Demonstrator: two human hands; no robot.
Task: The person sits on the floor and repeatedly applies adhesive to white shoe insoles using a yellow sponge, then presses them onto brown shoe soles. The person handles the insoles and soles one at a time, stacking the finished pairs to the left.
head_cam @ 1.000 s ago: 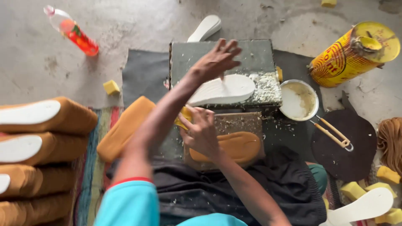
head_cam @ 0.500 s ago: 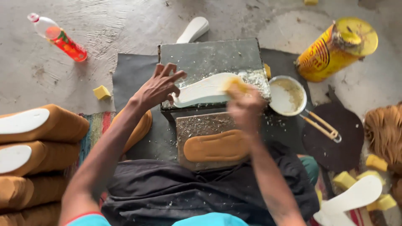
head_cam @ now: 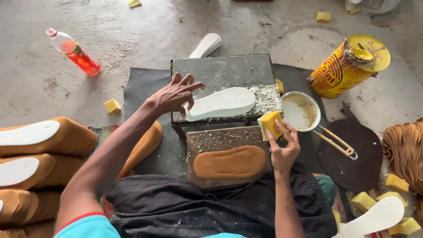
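Observation:
My left hand (head_cam: 175, 94) rests with spread fingers on the heel end of a white shoe sole (head_cam: 222, 103), which lies on a grey block (head_cam: 220, 72) in front of me. My right hand (head_cam: 282, 147) grips a yellow sponge (head_cam: 269, 124), held just right of the block and beside a small metal bowl of pale glue (head_cam: 301, 111). A tan sole (head_cam: 230, 162) lies flat on a lower board (head_cam: 207, 141) near my lap.
Stacks of tan and white soles (head_cam: 39, 150) sit at the left. A yellow tin can (head_cam: 348, 66) lies at the right, metal tongs (head_cam: 337, 142) on a dark round mat (head_cam: 352, 154). A plastic bottle (head_cam: 72, 51), sponge pieces (head_cam: 112, 105) and tan strips (head_cam: 405, 150) lie around.
My right hand has carried the sponge from the white sole's right end back down toward the bowl. My left hand has slid onto the sole's heel end.

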